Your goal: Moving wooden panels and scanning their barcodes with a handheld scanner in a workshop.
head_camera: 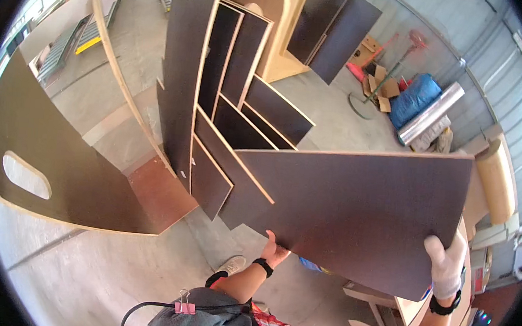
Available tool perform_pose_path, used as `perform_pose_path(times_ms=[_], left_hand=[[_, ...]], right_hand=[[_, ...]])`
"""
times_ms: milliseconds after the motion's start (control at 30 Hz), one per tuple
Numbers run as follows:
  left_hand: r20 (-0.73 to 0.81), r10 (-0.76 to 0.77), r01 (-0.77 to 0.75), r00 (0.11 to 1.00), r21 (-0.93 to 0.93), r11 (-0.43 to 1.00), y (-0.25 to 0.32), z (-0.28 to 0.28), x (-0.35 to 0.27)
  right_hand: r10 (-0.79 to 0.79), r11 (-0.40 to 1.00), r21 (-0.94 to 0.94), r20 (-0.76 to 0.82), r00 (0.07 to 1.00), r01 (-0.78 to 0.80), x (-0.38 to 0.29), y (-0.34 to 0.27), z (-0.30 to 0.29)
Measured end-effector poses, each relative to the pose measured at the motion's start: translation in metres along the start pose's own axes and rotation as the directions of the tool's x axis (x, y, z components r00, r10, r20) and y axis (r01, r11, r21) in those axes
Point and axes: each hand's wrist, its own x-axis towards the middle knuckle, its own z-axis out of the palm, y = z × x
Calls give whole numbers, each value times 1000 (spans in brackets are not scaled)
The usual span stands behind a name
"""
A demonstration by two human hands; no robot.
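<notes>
A large dark-faced plywood panel (pixel 358 212) spans the space before me, tilted, with a pale cut edge along its top. My right hand (pixel 447 262), in a white glove, grips its right edge, thumb on the near face. At the lower left edge my bare left hand (pixel 276 252) holds the panel, thumb up and fingers hidden behind it. Beyond its left end, several narrower dark plywood boards (pixel 253 121) lean at angles against a tall dark panel (pixel 181 65). A smaller dark board (pixel 209 175) stands low among them.
On the left stands a curved wooden piece (pixel 60 147) with an oval cutout and reddish base board (pixel 162 194). Behind are an arched wooden frame (pixel 280 40) and a green metal stand (pixel 390 74). A blue bag (pixel 415 99) and a silvery roll (pixel 432 113) lie by the wall.
</notes>
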Motion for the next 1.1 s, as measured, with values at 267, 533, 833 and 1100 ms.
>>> perform_pose_path(times_ms=[267,533,833,1100], left_hand=[[-108,-198,193,974,-60,979,-118,-41,-79],[-170,-437,437,884,-35,899,-233,-126,-203],[-325,-567,643,757,213,736,-310,-203,-344],[-376,-674,766,636,417,490,-327,-215,-388]], right_hand=[[213,975,87,-94,972,-206,-139,32,-130],[188,978,-24,-327,926,-207,-381,114,-276],[150,898,-296,-491,858,-326,-645,97,-356],[311,916,113,-808,501,-386,-825,68,-297]])
